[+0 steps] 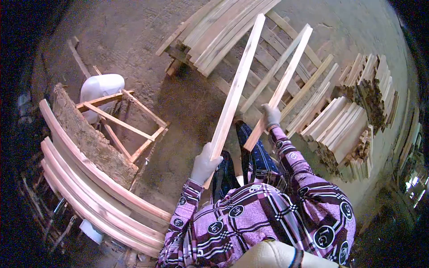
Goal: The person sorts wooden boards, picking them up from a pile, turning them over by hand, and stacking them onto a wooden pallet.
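Note:
My left hand, in a pale glove, is closed round the lower part of a long square wooden strip. That strip slants up and away to the right, its far end near the plank stack. In my right hand, also gloved, a second wooden strip is gripped a little above its near end. The two strips are apart and roughly parallel, both raised in front of my legs. My fingers are partly hidden behind the wood.
Ahead lies a stack of long planks beside a slatted wooden pallet. Bundles of short strips sit at right. To the left are a wooden frame, a white container and long pinkish beams.

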A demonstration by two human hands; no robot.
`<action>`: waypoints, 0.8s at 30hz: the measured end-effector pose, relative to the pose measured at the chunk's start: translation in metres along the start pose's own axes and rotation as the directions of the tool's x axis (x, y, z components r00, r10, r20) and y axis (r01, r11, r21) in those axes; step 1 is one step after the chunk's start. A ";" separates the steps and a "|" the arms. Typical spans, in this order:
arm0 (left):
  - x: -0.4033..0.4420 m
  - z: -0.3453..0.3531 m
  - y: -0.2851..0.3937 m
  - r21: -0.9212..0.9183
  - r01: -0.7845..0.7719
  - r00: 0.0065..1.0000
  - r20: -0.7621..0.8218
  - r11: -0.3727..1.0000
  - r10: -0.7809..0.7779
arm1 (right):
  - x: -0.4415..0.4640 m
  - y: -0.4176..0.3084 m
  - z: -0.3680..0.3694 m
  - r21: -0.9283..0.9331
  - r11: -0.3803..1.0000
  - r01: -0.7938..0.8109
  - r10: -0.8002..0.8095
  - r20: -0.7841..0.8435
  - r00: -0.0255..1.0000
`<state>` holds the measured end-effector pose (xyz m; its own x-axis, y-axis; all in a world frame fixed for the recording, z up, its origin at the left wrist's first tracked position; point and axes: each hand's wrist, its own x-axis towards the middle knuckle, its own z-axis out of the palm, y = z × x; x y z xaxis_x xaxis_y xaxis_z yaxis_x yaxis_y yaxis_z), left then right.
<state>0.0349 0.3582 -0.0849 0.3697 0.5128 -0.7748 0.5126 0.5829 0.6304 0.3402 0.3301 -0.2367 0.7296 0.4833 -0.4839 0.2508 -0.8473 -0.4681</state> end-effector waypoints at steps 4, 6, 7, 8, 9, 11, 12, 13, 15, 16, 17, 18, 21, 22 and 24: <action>0.008 0.002 0.001 0.055 -0.050 0.998 -0.036 0.997 0.052 | 0.022 -0.001 -0.020 0.021 0.986 -0.163 0.164 -0.143 0.976; 0.012 0.005 -0.002 0.069 -0.039 0.999 -0.029 0.997 0.041 | 0.029 -0.001 -0.027 -0.002 0.981 -0.193 0.191 -0.140 0.972; 0.016 0.006 -0.009 0.056 -0.071 0.996 -0.048 0.996 0.074 | 0.031 -0.001 -0.028 -0.024 0.975 -0.219 0.213 -0.140 0.967; 0.018 0.008 -0.015 0.045 -0.102 0.992 -0.067 0.994 0.105 | 0.034 -0.001 -0.029 -0.026 0.974 -0.226 0.220 -0.141 0.965; 0.018 0.007 -0.011 0.046 -0.098 0.993 -0.060 0.994 0.101 | 0.041 0.008 -0.027 -0.067 0.972 -0.225 0.214 -0.139 0.967; 0.016 0.002 0.008 0.084 -0.067 0.996 -0.056 0.994 0.071 | 0.070 0.054 -0.011 -0.040 0.967 -0.253 0.245 -0.142 0.959; 0.016 0.001 0.012 0.086 -0.060 0.997 -0.050 0.994 0.064 | 0.066 0.050 -0.012 -0.043 0.964 -0.261 0.253 -0.140 0.957; 0.016 0.000 0.015 0.120 -0.059 0.995 -0.070 0.991 0.068 | 0.061 0.040 -0.015 -0.105 0.955 -0.277 0.254 -0.191 0.948; 0.020 0.000 0.018 0.155 -0.053 0.994 -0.086 0.987 0.067 | 0.058 0.036 -0.016 -0.169 0.939 -0.299 0.255 -0.240 0.937; 0.023 0.001 0.017 0.161 -0.050 0.994 -0.085 0.986 0.065 | 0.059 0.042 -0.015 -0.197 0.928 -0.316 0.276 -0.208 0.939; 0.026 0.001 0.017 0.165 -0.049 0.995 -0.083 0.985 0.063 | 0.060 0.048 -0.015 -0.225 0.916 -0.331 0.296 -0.178 0.939; 0.025 0.000 0.012 0.162 -0.046 0.995 -0.076 0.986 0.059 | 0.061 0.061 -0.014 -0.230 0.913 -0.337 0.300 -0.181 0.937; 0.035 0.005 0.002 0.343 -0.089 0.981 -0.131 0.935 0.141 | 0.065 0.070 -0.019 -0.654 0.663 -0.364 0.497 0.021 0.868; 0.041 0.007 -0.002 0.367 -0.060 0.984 -0.135 0.928 0.117 | 0.055 0.049 -0.026 -0.658 0.658 -0.366 0.501 0.020 0.865; 0.045 0.011 -0.006 0.389 -0.030 0.987 -0.134 0.921 0.088 | 0.035 0.002 -0.037 -0.681 0.661 -0.314 0.400 -0.034 0.916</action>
<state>0.0567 0.3711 -0.1240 0.3067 0.6418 -0.7029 0.7622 0.2767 0.5852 0.3896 0.3372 -0.2277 0.7900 0.0968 -0.6054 0.3707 -0.8619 0.3459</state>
